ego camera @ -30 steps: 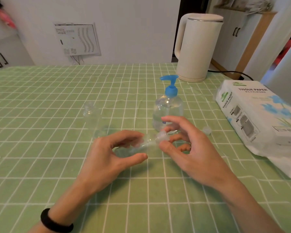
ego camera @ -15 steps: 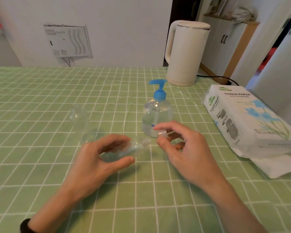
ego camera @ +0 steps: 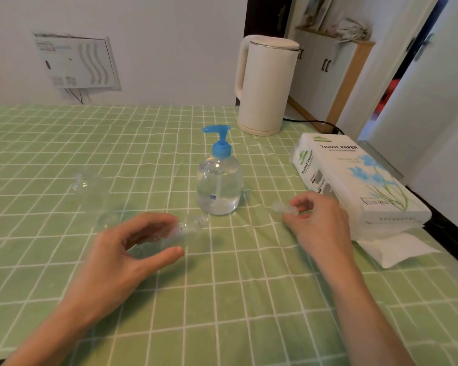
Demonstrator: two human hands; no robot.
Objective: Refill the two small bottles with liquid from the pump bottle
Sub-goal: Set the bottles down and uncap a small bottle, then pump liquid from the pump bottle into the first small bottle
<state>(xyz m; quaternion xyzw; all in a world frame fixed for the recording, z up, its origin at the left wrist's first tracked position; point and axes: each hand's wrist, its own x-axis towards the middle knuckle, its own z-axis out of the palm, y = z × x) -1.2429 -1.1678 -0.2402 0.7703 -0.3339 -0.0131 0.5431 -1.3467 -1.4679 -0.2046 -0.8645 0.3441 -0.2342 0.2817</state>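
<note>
The refilling itself has not begun, as far as I can judge. The left hand (ego camera: 122,249) holds one small clear bottle (ego camera: 188,228) between curled fingers and thumb; it is tilted low over the green checked tablecloth (ego camera: 249,299), with its bare threaded neck pointing toward the pump bottle (ego camera: 218,186). The right hand (ego camera: 317,220) pinches a clear cap (ego camera: 292,211) low by the cloth, so I think it is being put aside. Another small clear piece (ego camera: 276,207), maybe the other cap, lies just beside it. The second small bottle (ego camera: 90,191) is at the left, apart from the hands, and both bottles look empty. The pump bottle stands upright, about half full, and nobody touches it. Both fillings and both closings remain. An electric kettle (ego camera: 265,85) and a tissue paper pack (ego camera: 354,180) are near but do not block the way.
</note>
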